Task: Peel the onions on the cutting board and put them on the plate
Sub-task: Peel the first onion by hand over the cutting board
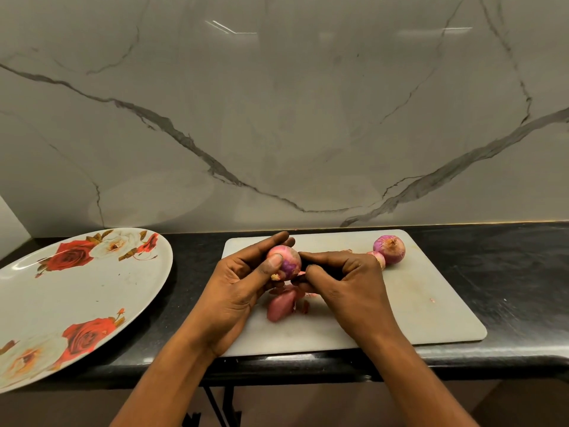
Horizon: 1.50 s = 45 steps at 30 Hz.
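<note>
**At the black bench, under the marble wall**

A grey marble wall (277,118) with dark veins is rising behind the black bench (508,272) where I am working. A pale cutting board (431,303) is lying flat on the bench in front of me, its near edge close to the bench's front lip. To my left a big rose-patterned plate (77,303) is sitting on the bench, apart from the board and hanging over the front edge.

I am holding an onion (288,261) just above the far left part of the board. My left hand (243,285) is curling round it, with the thumb pressing on its near face and the fingers wrapping behind it. My right hand (345,282) is meeting it from the other side. Its fingers are bent in and, with the thumb, are pinching a sliver of skin (300,273) at the onion's lower edge.

Under my hands a loose piece of pink peel (280,305) is lying on the board with a few smaller scraps beside it.

At the board's far right a second onion (389,249) is resting in its purple skin. A smaller onion (379,258) is touching it, partly hidden behind my right knuckles.
</note>
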{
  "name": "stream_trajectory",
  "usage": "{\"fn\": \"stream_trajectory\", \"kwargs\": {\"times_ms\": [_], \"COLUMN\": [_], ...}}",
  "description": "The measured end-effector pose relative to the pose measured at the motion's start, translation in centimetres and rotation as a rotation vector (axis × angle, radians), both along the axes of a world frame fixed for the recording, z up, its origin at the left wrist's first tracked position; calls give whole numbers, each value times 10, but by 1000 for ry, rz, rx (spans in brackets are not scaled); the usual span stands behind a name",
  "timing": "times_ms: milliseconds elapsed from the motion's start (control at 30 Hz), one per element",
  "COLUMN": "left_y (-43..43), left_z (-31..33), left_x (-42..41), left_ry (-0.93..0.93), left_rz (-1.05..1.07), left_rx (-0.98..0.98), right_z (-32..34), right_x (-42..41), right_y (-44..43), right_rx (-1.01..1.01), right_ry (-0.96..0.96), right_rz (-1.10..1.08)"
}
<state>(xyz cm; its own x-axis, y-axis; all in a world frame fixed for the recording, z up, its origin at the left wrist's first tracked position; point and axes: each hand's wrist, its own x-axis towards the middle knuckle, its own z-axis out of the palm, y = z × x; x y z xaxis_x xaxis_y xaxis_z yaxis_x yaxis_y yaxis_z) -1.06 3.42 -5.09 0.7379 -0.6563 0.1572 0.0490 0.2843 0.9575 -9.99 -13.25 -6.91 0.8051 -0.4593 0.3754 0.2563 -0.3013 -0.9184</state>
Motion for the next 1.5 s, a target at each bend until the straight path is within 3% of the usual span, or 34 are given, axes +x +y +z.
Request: {"fn": "stream_trajectory", "kwargs": {"times_ms": [233,400,600,1133,1500], "left_y": [0,1,2,0,2], "left_z": [-4,-5,-7,-4,-4], "left_x": [5,7,7,5,4], "left_ry": [-29,-32,-46,41,6], "left_rz": [63,77,77,81,31], "left_rx": [38,31,43,5,15], "right_z": [6,8,5,4,9], "right_x": [-4,-6,-4,-4,-5], "right_y": [4,7,5,3,5], "right_rx": [82,-98,-119,4,-8], "right_ry": [-40,-35,-19,-13,-24], "right_rz": [-20,-18,-31,-67,61]}}
